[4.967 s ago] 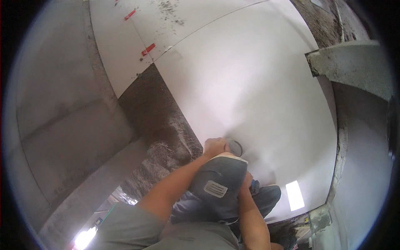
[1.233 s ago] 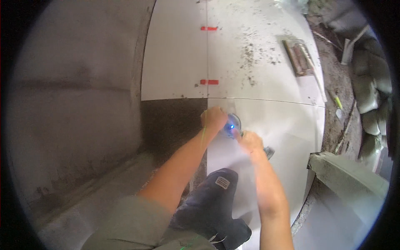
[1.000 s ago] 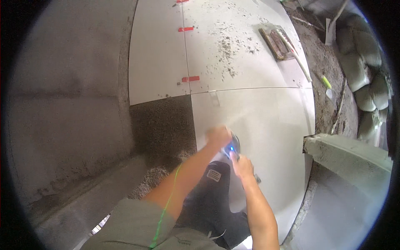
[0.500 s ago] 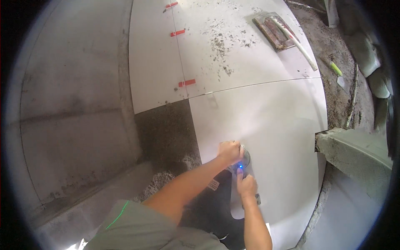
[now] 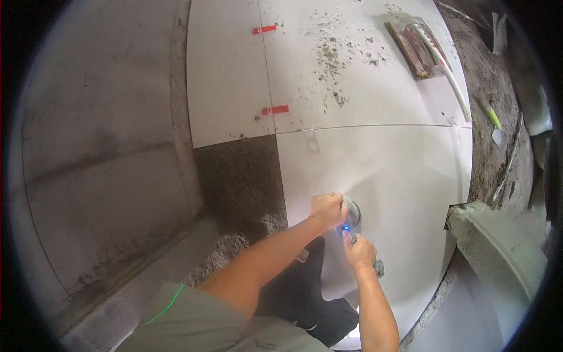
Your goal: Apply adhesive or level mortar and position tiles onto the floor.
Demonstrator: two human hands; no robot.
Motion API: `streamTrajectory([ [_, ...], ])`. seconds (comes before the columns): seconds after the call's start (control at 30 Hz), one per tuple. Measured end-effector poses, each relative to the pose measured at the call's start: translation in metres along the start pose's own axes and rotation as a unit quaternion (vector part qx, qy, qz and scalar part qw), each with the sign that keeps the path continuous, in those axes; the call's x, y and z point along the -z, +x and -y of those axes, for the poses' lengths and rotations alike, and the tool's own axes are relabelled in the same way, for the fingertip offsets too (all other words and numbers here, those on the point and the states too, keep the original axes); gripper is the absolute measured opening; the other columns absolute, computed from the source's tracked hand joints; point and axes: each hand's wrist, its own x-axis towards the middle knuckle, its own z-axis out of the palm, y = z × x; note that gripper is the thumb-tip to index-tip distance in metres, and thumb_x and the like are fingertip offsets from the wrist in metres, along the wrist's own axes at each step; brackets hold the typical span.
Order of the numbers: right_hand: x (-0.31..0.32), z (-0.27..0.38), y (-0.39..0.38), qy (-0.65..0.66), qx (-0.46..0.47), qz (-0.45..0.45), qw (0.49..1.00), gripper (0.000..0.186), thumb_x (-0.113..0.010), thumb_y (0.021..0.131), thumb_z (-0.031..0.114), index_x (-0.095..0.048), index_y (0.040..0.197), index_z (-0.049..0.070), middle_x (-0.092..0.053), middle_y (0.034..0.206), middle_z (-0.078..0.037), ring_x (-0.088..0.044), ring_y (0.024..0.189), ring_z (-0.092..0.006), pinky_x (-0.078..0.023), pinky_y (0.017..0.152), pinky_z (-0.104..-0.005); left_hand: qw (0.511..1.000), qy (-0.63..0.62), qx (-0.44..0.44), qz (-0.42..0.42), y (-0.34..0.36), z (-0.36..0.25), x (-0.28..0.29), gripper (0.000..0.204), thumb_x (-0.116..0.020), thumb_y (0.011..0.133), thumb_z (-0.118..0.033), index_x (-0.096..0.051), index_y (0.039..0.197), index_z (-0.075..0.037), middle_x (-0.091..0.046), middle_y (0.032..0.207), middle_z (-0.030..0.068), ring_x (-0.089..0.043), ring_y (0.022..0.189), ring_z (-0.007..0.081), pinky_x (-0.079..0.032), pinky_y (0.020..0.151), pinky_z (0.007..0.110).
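A handheld power tool with a round grey head (image 5: 353, 212) and a small blue light rests on a large white floor tile (image 5: 404, 170). My left hand (image 5: 328, 211) is closed at the side of the head, probably on a side grip that its fingers hide. Just behind it my right hand (image 5: 360, 253) wraps round the tool's body, thumb near the blue light. The tool's dark rear end (image 5: 379, 268) sticks out beyond my right wrist. My dark trouser leg is close by on the left tile edge.
Red wedges (image 5: 275, 110) sit in the far tile joint, with grey crumbs (image 5: 334, 58) scattered nearby. Bare dark screed (image 5: 237, 170) lies left. Far right are a rectangular tool with a white bar (image 5: 454, 88), a green-handled trowel (image 5: 494, 118) and a pale concrete block (image 5: 489, 234).
The view has shifted, so the tiles, wedges and far tools sit lower or farther right. Both hands keep their hold on the tool, which has turned slightly; my leg shows more.
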Motion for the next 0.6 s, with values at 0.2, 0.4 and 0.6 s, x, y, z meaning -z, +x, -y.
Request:
streamTrajectory([
  [0.2,0.028,0.016,0.025,-0.019,0.004,0.048,0.999,0.068,-0.046,0.093,0.069,-0.069,0.086,0.005,-0.07,0.08,-0.026,-0.067,0.082,-0.0487,-0.052,0.078,-0.0562,1.0,-0.003,0.003,-0.007,0.021,0.0,0.009,0.022,-0.06,0.086,-0.027,-0.064,0.077,-0.007,-0.07,0.081,0.0145,-0.068,0.07,0.0373,-0.054,0.067,0.048],
  [0.4,0.047,0.028,0.053,-0.062,0.021,0.065,0.996,0.072,-0.041,0.093,0.072,-0.069,0.089,0.006,-0.071,0.084,-0.025,-0.068,0.086,-0.0468,-0.052,0.08,-0.0552,0.999,0.027,0.025,-0.025,0.046,-0.005,0.03,0.022,-0.061,0.083,-0.028,-0.064,0.077,-0.008,-0.069,0.079,0.0152,-0.067,0.07,0.0384,-0.053,0.066,0.05],
  [0.6,0.073,0.041,0.075,-0.081,0.031,0.122,0.989,0.074,-0.039,0.092,0.074,-0.07,0.096,0.006,-0.072,0.088,-0.024,-0.069,0.087,-0.0449,-0.052,0.081,-0.0541,0.997,-0.046,0.041,-0.05,0.062,-0.017,0.048,0.017,-0.066,0.081,-0.021,-0.06,0.074,-0.006,-0.063,0.071,0.0147,-0.064,0.065,0.0376,-0.05,0.059,0.05],
])
